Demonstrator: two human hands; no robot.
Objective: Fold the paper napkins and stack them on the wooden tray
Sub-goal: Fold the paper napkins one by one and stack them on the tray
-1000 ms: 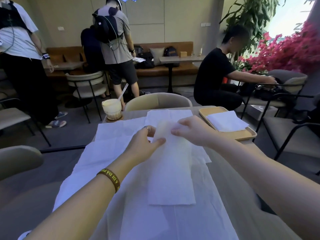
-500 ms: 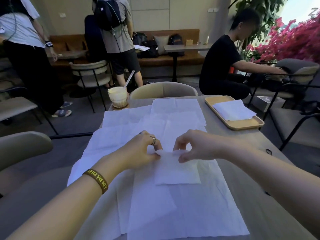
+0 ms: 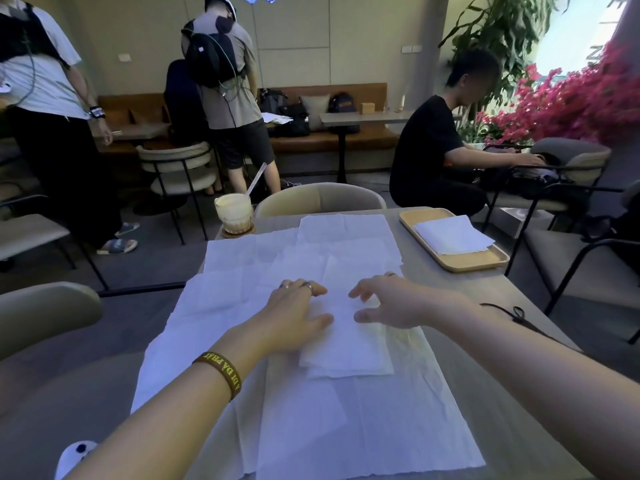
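We have a folded napkin [image 3: 346, 344] lying on the spread of unfolded napkins [image 3: 311, 420] that covers the near and middle part of the desk [image 3: 460, 306]. Our left hand [image 3: 294, 318] lies flat on the folded piece's left side, fingers together and pressing down, pinching nothing. Our right hand [image 3: 388, 303] sits at its far right edge with the fingers spread and curled, thumb toward the paper; whether the tips touch it we cannot tell, and it grips nothing. The step in hand looks like flattening the fold, so we should hold the left palm steady as an anchor and sweep the right fingers along the crease, keeping the edges lined up so no layer slips. Then the piece belongs on the wooden tray [image 3: 467, 263] at the far right, squarely on top of the folded napkin already there [image 3: 453, 233]. We should lift only this piece, without dragging the loose sheets beneath.
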